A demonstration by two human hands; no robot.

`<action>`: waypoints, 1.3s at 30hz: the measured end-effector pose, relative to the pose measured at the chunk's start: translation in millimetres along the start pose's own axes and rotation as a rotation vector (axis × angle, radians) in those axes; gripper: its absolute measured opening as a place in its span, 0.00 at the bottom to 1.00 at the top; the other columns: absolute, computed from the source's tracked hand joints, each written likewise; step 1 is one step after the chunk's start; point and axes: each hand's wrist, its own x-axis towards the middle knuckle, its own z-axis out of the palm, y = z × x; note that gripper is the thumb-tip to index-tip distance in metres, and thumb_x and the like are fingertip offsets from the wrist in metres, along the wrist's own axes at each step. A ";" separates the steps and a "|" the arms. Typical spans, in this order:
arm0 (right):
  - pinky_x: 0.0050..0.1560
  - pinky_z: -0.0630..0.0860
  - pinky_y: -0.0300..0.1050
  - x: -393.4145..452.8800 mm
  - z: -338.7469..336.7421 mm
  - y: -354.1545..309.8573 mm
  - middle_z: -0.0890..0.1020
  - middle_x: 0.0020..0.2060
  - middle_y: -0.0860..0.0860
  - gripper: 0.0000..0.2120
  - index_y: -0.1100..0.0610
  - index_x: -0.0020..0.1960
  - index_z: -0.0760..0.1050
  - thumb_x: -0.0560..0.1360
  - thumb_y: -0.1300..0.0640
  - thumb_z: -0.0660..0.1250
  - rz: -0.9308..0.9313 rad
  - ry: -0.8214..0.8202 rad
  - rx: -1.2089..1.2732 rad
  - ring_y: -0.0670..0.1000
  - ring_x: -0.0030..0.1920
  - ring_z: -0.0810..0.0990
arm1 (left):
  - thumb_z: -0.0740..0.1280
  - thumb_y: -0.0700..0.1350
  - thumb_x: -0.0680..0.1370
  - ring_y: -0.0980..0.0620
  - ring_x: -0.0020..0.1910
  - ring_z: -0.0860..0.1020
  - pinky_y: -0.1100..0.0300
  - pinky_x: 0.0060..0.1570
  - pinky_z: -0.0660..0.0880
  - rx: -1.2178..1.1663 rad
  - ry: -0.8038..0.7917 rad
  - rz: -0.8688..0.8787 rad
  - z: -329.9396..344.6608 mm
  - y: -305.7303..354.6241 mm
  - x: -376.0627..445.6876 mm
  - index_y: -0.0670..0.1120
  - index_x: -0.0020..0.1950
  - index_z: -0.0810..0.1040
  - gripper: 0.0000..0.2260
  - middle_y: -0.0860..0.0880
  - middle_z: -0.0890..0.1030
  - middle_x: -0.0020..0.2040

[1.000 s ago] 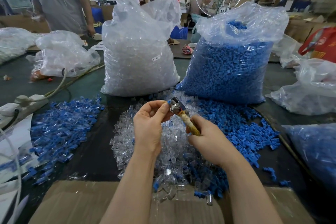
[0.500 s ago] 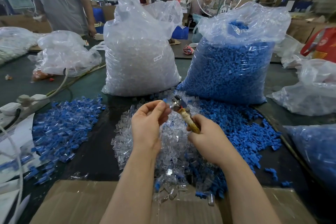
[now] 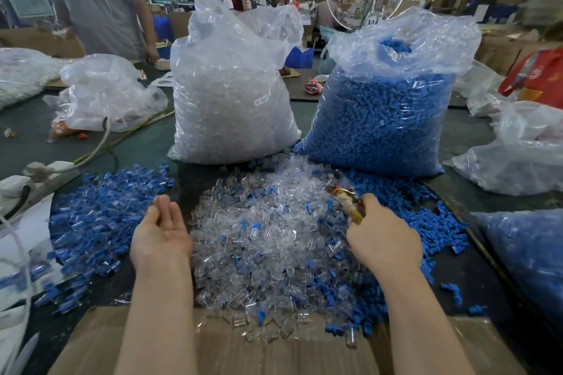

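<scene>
At far side of table (image 3: 146,146): clear-parts bag (image 3: 231,106) left, blue-parts bag (image 3: 374,119) right. Nearer, clear-parts heap (image 3: 268,237) between hands. Left hand (image 3: 160,234) at heap's left edge, palm up, fingers relaxed, empty. Right hand (image 3: 384,240) at right edge, fist round tape-wrapped tool (image 3: 345,199), tip over heap.

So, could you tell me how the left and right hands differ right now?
The left hand is open, palm showing, holding nothing visible; the right hand grips a small metal-tipped tool with a yellowish wrapped handle. The left hand sits left of the heap of clear plastic pieces, the right hand right of it. Both are bare.
</scene>
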 end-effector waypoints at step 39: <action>0.33 0.68 0.46 4.7 12.7 11.7 0.76 0.41 0.53 0.05 0.56 0.44 0.69 0.75 0.57 0.65 0.193 -0.014 -0.004 0.50 0.33 0.72 | 0.75 0.49 0.74 0.64 0.42 0.79 0.52 0.52 0.79 1.705 -0.772 0.809 -3.4 -70.3 -30.6 0.57 0.47 0.81 0.06 0.62 0.81 0.41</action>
